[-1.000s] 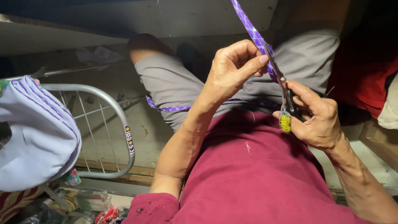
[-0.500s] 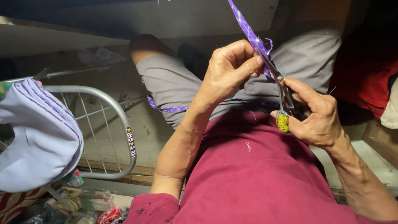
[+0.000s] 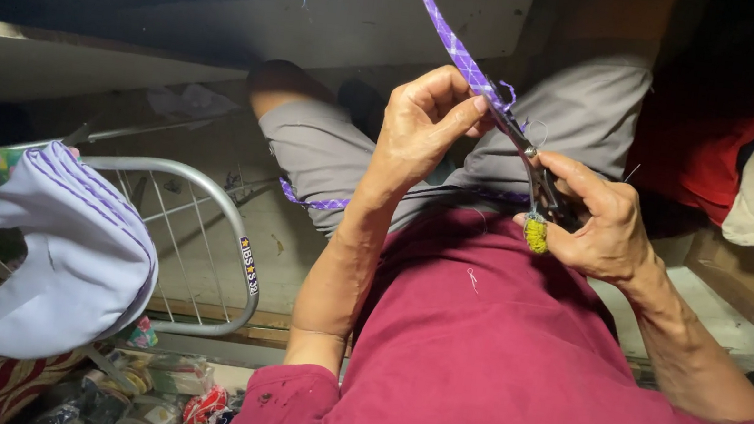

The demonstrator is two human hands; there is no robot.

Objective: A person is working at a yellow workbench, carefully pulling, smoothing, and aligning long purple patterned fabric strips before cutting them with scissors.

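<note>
While the left hand (image 3: 421, 126) pinches the narrow purple checked fabric strip (image 3: 455, 47) taut above the lap, the right hand (image 3: 598, 220) grips small dark-bladed scissors (image 3: 534, 179), yellow-wrapped at the handle, blades meeting the strip beside the left fingertips, where tension steadies it.

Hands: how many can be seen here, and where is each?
2. The left hand pinches the purple strip at centre; the right hand holds small scissors just right of it. None other shows.

We are wearing a maroon short-sleeved shirt (image 3: 511, 372). We are also wearing grey shorts (image 3: 327, 153), showing beyond the left hand (image 3: 420, 131). Both forearms are bare.
</note>
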